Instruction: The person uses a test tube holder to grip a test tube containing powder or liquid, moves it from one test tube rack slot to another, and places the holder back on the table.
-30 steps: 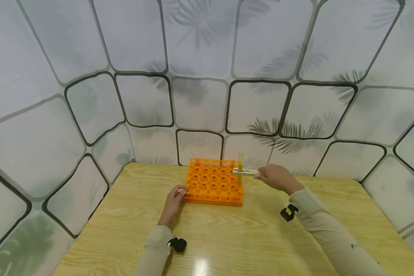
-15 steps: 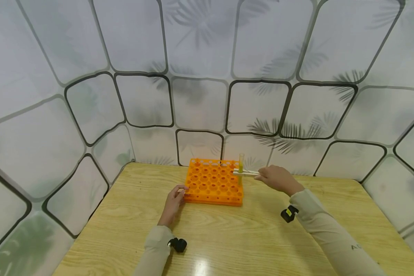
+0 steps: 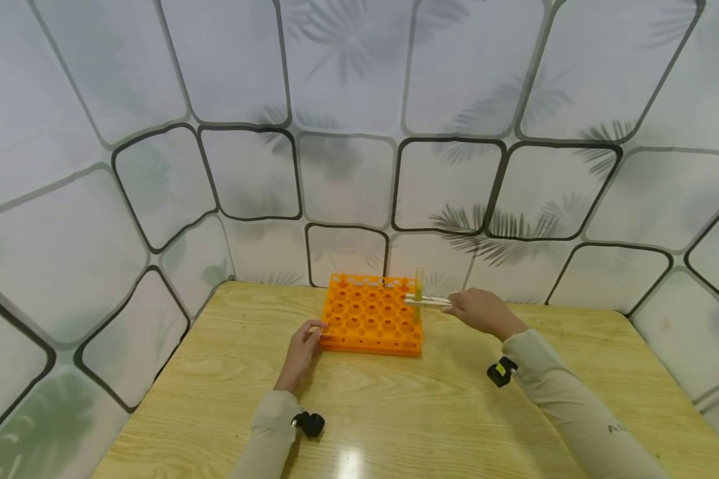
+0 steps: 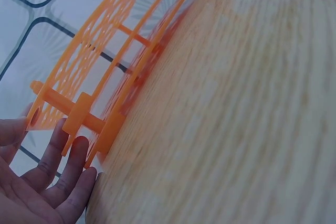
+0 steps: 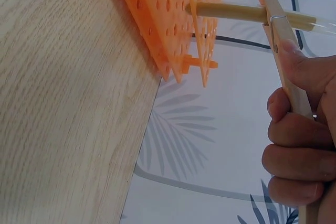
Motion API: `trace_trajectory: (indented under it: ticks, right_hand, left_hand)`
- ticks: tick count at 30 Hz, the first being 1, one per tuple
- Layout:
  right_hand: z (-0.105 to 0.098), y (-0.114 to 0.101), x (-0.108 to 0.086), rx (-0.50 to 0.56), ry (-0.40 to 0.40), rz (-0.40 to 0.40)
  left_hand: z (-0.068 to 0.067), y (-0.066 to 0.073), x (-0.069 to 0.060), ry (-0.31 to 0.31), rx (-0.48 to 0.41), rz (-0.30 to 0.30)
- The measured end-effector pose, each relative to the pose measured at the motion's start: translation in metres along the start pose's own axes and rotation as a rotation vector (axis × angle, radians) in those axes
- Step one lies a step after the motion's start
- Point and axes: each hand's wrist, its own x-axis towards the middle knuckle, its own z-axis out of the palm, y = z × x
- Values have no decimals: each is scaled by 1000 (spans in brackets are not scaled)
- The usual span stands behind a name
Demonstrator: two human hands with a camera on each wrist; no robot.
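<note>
The bare right hand (image 3: 484, 311) had its fingers curled firmly around the pale wooden spring clamp (image 5: 278, 24), its thumb pressed along the stick beside the wire spring, probably to steer it without touching what it carried. The clamp's far end gripped a slim, clear, round-bottomed tube of yellow liquid (image 5: 226, 10) around its middle, presumably so that the lower length stayed free to fit into a hole. The tube stood nearly upright at the right side of the orange, perforated plastic rack (image 3: 365, 347), its lower end past the top plate; how deep it sat was hard to tell. The bare left hand (image 3: 302, 340), fingers bent and thumb against them, lightly gripped the rack's near left corner, likely to stop it sliding on the light wood-grain table (image 3: 383, 412). The liquid looked cloudy yellow, reaching slightly higher than the clamp, with the upper part colourless.
</note>
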Motion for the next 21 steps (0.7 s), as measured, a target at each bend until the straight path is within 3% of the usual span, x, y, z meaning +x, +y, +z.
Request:
trace_trajectory:
  ticks: [4,8,11,14,21]
  right_hand:
    - [1,0,-1,21,-10,0]
    - [3,1,-1,36,-17,2]
    - [5,2,0,32,-14,-4]
    - [7,5,0,39,-25,-1]
    - [13,8,-1,37,-22,-1]
  left_hand:
    - [0,1,-1,3,-1,0]
    - [0,13,-4,-9,-26,-24]
    - [0,13,-3,-10,-35,-39]
    - [0,3,1,-2,-32,-31]
    - [0,3,0,6,-27,-25]
